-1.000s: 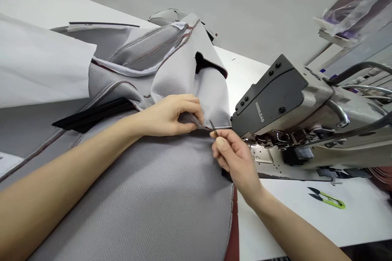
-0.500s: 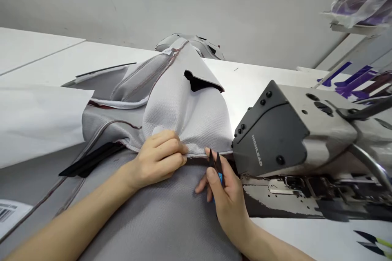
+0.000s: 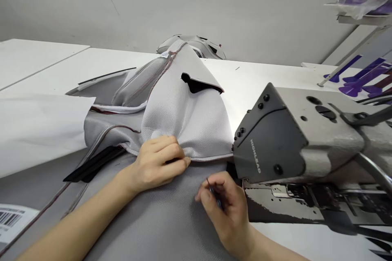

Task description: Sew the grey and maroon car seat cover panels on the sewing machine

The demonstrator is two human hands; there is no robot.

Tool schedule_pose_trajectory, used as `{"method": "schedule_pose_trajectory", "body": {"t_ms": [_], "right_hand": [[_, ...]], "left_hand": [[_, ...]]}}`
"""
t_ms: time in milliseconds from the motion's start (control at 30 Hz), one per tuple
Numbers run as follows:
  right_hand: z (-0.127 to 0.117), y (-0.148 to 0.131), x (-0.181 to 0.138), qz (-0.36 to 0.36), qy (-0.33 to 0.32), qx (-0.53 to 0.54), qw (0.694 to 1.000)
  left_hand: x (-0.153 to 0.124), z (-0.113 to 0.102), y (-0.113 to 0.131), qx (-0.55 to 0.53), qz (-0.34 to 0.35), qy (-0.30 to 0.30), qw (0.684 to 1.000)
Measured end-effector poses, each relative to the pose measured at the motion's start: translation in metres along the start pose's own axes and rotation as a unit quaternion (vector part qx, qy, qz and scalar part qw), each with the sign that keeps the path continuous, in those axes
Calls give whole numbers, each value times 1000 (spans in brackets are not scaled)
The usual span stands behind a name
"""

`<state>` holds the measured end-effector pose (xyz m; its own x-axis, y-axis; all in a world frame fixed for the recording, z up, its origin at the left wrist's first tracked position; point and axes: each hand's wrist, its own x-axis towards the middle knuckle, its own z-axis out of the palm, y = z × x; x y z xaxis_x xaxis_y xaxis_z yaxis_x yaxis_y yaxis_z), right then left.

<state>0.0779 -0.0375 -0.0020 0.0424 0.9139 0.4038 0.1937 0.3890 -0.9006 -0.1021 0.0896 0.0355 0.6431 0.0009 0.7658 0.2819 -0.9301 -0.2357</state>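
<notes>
A grey mesh-textured sewn cover (image 3: 202, 122) lies bunched before me, with a piped seam (image 3: 211, 158) running across its front. My left hand (image 3: 161, 161) is closed in a pinch on the fabric at that seam, fingertips and thumb together. Just right of it and lower, my right hand (image 3: 228, 210) curls around small thread snips (image 3: 218, 203). Only a thin dark blade tip and a bit of blue handle show between the fingers; the palm hides the remainder. The snips are apart from the seam, above the lower grey panel (image 3: 171, 220).
A HIGHLEAD sewing machine (image 3: 275, 130) stands close on the right. White sheet material (image 3: 43, 126) and a barcode label (image 3: 14, 222) lie at left. Another grey piece (image 3: 205, 45) rests at the back of the white table (image 3: 260, 73). Purple spool holders (image 3: 358, 79) stand far right.
My right hand has drawn down from the seam, and the snips have turned so their blades are mostly hidden. My left hand keeps its pinch. The view has shifted slightly.
</notes>
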Motion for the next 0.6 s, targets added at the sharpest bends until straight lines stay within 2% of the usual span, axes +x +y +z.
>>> {"method": "schedule_pose_trajectory", "body": {"t_ms": [133,233,300,333,400,467,500,533,600], "right_hand": [[9,3,-2,-150,-84,-82,982],[11,-5,-11,-189,-149,-138,961],[-3,-15,-29,-217,-168,-177,945],[-19,-20,-41,-227,-173,-192,939],[-63,-25,-68,-221,-163,-225,935],[-120,-22,-91,-156,-107,-289,938],[-148,-17,-99,-116,-60,-349,928],[-173,-12,-104,-86,-28,-410,908],[-206,-3,-111,-88,10,-492,866]], "left_hand": [[-9,13,-12,34,-73,-21,997],[-8,20,-22,74,-125,-89,985],[-1,17,-18,94,-150,-149,973],[5,12,-10,106,-166,-169,966],[17,-3,23,125,-195,-174,957],[30,-20,77,111,-207,-167,958],[36,-27,109,78,-204,-172,961],[42,-32,142,41,-201,-192,960],[52,-35,201,15,-211,-303,929]]}}
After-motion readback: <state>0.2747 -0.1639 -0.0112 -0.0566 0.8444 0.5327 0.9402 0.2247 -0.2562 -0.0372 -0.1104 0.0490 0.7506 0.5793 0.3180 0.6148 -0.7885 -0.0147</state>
